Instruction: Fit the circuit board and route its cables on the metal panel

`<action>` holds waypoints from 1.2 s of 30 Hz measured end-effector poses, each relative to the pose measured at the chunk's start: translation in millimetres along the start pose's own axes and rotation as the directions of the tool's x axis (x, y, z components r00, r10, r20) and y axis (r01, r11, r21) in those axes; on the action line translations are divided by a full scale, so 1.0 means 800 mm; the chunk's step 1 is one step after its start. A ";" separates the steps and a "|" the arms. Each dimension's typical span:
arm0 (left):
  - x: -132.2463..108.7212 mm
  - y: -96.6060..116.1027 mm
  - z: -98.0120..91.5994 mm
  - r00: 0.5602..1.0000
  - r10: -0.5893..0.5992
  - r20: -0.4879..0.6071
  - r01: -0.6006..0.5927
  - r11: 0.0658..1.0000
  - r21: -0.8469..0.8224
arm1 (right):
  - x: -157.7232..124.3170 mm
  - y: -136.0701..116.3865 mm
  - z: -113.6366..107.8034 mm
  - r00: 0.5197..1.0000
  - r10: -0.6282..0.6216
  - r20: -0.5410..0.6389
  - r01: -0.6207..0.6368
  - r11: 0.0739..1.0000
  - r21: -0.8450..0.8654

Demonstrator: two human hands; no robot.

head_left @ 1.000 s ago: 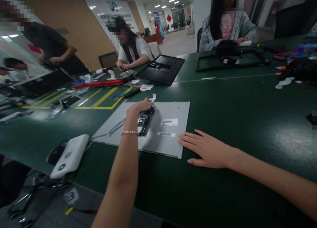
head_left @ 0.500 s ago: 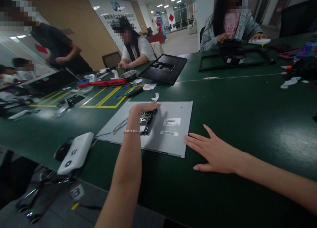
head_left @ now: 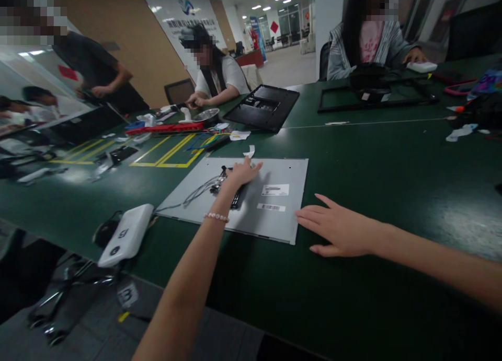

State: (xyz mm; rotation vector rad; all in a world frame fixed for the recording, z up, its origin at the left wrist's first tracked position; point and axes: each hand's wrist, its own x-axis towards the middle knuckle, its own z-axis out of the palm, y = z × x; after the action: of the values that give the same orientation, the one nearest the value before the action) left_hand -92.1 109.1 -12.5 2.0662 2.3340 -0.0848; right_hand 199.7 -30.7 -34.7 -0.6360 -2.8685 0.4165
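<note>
A flat grey metal-backed display panel (head_left: 270, 222) lies on the green table, with two white labels on its right part. My left hand (head_left: 242, 174), a beaded bracelet at its wrist, is over the circuit board in a black frame (head_left: 235, 199) on the panel. Its thumb and index finger are spread apart; the other fingertips touch or hover over the board, I cannot tell which. Thin grey cables (head_left: 196, 191) run from the board to the panel's left edge. My right hand (head_left: 337, 228) lies open and flat on the table, fingertips at the panel's right edge.
A white device (head_left: 127, 234) sits at the table's near left edge. Beyond the panel are a small white strip (head_left: 250, 151), a black plastic cover (head_left: 262, 107), a metal bowl (head_left: 207, 115) and a black frame (head_left: 376, 102). Several people are around the table.
My left hand has turned from fingers pointing right to pointing forward, with thumb and index finger spread over the board. My right hand stays beside the panel. The view has shifted slightly.
</note>
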 end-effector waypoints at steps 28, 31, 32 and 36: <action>0.002 0.207 0.025 0.839 0.516 -0.175 -0.513 0.856 0.065 | 0.005 0.044 0.005 0.866 0.501 0.001 -0.281 0.484 0.829; 0.000 0.206 0.030 0.842 0.497 -0.211 -0.497 0.866 0.055 | 0.021 0.051 0.006 0.893 0.449 0.016 -0.256 0.479 0.839; 0.001 0.207 0.031 0.843 0.494 -0.213 -0.494 0.868 0.057 | 0.026 0.051 0.006 0.898 0.439 0.021 -0.251 0.473 0.845; 0.012 0.212 0.035 0.850 0.481 -0.213 -0.483 0.874 0.047 | 0.042 0.051 0.002 0.907 0.418 0.046 -0.241 0.428 0.871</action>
State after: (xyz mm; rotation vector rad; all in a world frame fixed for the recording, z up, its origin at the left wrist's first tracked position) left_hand 74.6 137.8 -45.6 2.7070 1.8155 0.1715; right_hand 185.3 18.7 -44.7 -0.9242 -1.8910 1.6306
